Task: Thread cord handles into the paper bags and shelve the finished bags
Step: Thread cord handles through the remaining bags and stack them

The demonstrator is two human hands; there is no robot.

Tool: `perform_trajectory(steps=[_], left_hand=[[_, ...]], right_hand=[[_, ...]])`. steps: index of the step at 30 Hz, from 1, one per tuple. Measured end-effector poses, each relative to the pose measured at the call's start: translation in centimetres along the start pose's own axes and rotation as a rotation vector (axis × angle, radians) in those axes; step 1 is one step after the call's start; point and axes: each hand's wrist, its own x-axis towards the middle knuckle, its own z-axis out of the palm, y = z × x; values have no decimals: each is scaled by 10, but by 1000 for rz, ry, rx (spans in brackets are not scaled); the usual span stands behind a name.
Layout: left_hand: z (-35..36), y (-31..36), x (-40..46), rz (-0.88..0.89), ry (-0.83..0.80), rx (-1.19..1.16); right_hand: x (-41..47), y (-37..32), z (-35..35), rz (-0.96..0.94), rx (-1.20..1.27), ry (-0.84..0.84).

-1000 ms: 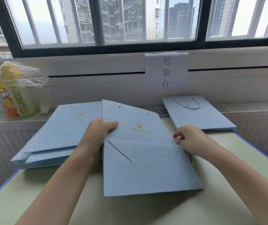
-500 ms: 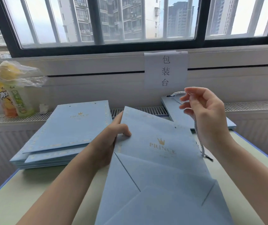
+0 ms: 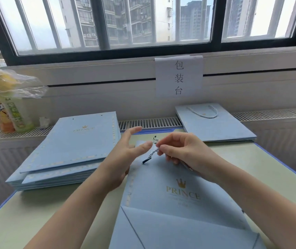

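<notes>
Beneath a barred window, a pale green table (image 3: 251, 159) carries, at its far left corner, a stack of unthreaded bags (image 3: 68, 150) and, at its far right corner, finished bags (image 3: 215, 126) whose top one shows a cord handle, so most work appears to remain. On the bag in hand (image 3: 179, 194), flat at the near edge, the right hand (image 3: 185, 151) pinches a twisted cord (image 3: 152, 153) while the left hand (image 3: 125, 150) hovers with fingers spread, close beside. Legible writing: "PRINCE" with a gold crown on the bags; wall sign (image 3: 178, 76) "包装台".
</notes>
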Motion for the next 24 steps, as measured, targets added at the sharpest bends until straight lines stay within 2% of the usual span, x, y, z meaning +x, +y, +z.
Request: perform_trajectory(steps=[3,6,9,14,24], left_hand=[[2,0,-3,115,-74,131],[5,-3,-4,143,-159,126],[8,-4,-4,154,-144,78],[9,-5,-2,148,-66,46],[5,-3,-3,121,-115,66]], right_hand=[[-1,-2,3,-106,-3,77],[-2,-5,3,-249,-16,164],[-2,-7,4,-302,-33,161],[-1,-1,4,-385,-357,159],[2,0,-3,-487,-468,300]])
